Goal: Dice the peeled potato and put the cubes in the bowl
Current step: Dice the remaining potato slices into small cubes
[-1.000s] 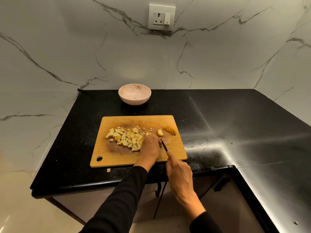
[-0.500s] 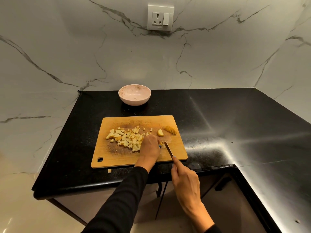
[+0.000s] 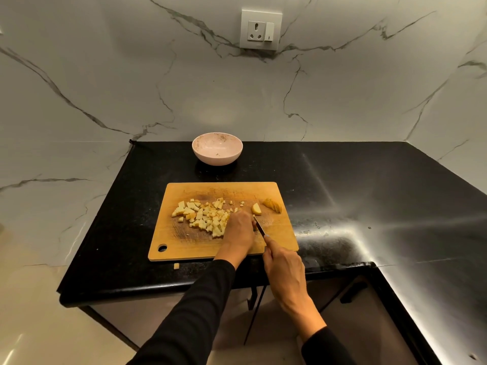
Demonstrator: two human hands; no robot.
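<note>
A wooden cutting board (image 3: 184, 241) lies on the black counter. A heap of pale potato cubes (image 3: 203, 216) covers its middle left. My left hand (image 3: 239, 229) lies curled on the board right of the heap; what it holds is hidden beneath it. My right hand (image 3: 283, 264) grips a knife (image 3: 259, 226) whose blade sits close against my left hand's fingers. A potato wedge (image 3: 256, 208) and a sliced potato piece (image 3: 274, 205) lie near the board's far right corner. The pink bowl (image 3: 217, 148) stands behind the board.
One stray potato cube (image 3: 176, 266) lies on the counter just in front of the board. The black counter (image 3: 369, 196) stretches right and wraps round toward me. A marble wall with a socket (image 3: 261, 30) rises behind. Cabinet handles hang below the counter edge.
The knife has come back in against my left hand after being drawn away to the right half a second ago. My left hand has stayed put.
</note>
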